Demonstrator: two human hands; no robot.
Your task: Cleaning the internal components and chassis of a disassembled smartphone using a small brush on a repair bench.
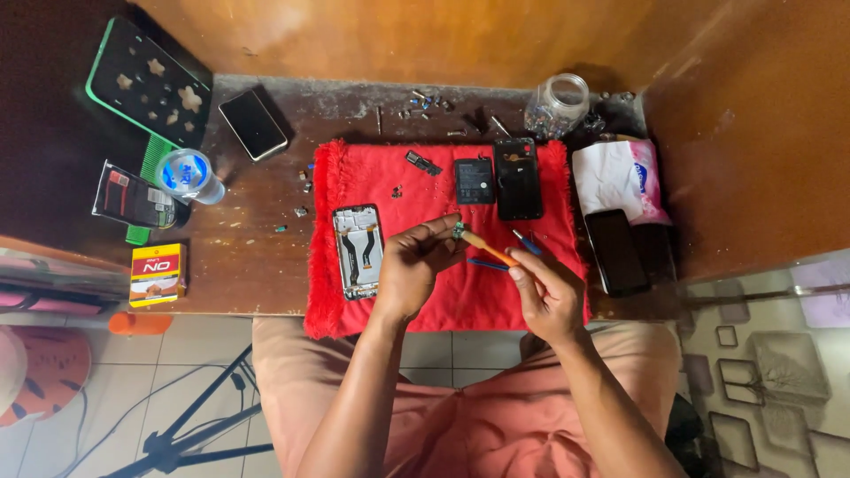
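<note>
- Small green circuit board part (pixel 458 231) sat pinched between the fingertips of your left hand (pixel 414 265), held above the middle of the red fringed cloth (pixel 443 301) on the wooden bench (pixel 248 248).
- Your right hand (pixel 542 292) was closed around an orange-handled tool (pixel 487 249), its tip touching that small part.
- An opened phone frame with orange flex cables (pixel 357 250) lay on the cloth's left side, just beside your left hand.
- A black rectangular battery (pixel 474 181) and a black phone back cover (pixel 518 178) lay side by side near the cloth's far edge.
- Two blue-handled tools (pixel 496 263) rested on the cloth under your right hand.
- A clear glass jar (pixel 558 104) stood near the bench's far right corner.
</note>
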